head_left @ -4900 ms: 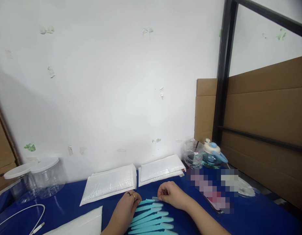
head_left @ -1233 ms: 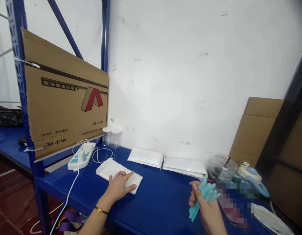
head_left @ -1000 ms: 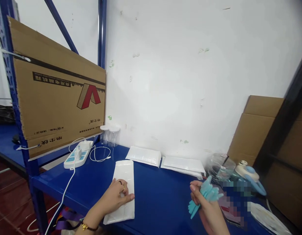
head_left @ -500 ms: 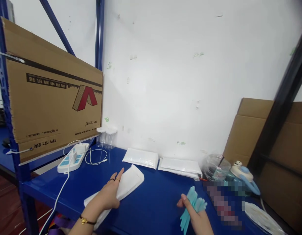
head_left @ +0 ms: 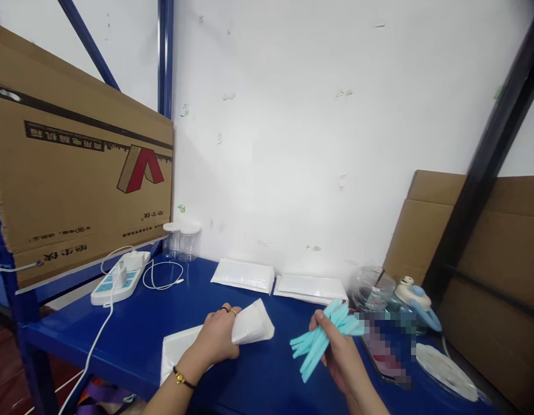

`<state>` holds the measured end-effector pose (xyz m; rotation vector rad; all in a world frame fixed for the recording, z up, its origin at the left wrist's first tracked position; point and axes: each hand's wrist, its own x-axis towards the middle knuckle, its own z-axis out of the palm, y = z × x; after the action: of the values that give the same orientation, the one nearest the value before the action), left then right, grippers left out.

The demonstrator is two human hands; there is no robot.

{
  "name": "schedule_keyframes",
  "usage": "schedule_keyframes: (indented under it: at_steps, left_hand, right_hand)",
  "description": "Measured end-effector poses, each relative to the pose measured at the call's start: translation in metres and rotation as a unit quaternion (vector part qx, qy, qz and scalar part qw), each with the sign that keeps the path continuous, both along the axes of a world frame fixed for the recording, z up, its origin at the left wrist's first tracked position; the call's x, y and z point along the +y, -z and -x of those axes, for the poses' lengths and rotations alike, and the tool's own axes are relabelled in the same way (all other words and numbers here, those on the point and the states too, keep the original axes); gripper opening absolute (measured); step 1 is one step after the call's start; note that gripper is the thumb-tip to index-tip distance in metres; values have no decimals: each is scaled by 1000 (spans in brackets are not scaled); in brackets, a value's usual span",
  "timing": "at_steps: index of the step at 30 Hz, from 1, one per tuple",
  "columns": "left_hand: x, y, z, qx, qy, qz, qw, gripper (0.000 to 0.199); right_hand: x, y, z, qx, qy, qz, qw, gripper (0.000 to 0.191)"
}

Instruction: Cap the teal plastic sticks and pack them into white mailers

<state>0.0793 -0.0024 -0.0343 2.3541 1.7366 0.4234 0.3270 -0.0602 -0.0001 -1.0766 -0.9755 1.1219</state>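
My left hand (head_left: 221, 334) grips a white padded mailer (head_left: 252, 323) around its middle, with the fingers closed over it. The mailer's far end tilts up past my knuckles, and its near end stretches to the left behind my wrist. In my right hand (head_left: 336, 340) is a bunch of soft turquoise strips (head_left: 314, 351), pinched under the thumb and fanning out on both sides. The strips are above the blue table, to the right of the mailer.
Two more piles of mailers, a left one (head_left: 243, 275) and a right one (head_left: 310, 288), lie along the wall. A power strip (head_left: 120, 279) and lidded jars (head_left: 189, 245) stand at left. At right are a blue-handled bottle (head_left: 416, 302), a blurred phone (head_left: 386, 360) and a white plate (head_left: 446, 372).
My left hand has gone from lying on the mailer with fingers stretched to gripping it, and has moved right. The turquoise strips have risen and turned in my right hand. The view has shifted slightly.
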Motion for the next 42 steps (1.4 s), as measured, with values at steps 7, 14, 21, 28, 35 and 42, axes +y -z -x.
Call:
schedule_keyframes:
  at_steps: [7,14,21,28,35,42]
  left_hand:
    - [-27,-39,-29,-189,149,-15,971,38]
    - [-28,-38,-48,-427,234,19,874,49]
    - [-23,-27,-68,-533,223,-37,815,59]
    - [-25,-20,-69,-569,215,-49,792,62]
    - [-25,-17,-66,-588,215,-46,778,61]
    - [-29,-22,-67,-594,216,-48,773,59]
  right_hand:
    - [22,-37,3,43,18,-90,995,37]
    - [14,-74,3,-55,26,-227,972,34]
    - [-1,-104,29,-168,-43,-274,946,32]
    - [-1,-121,41,-146,-131,-204,959,25]
    - [-7,-131,35,-284,-110,-294,906,34]
    - [0,-125,45,-252,-141,-215,933,29]
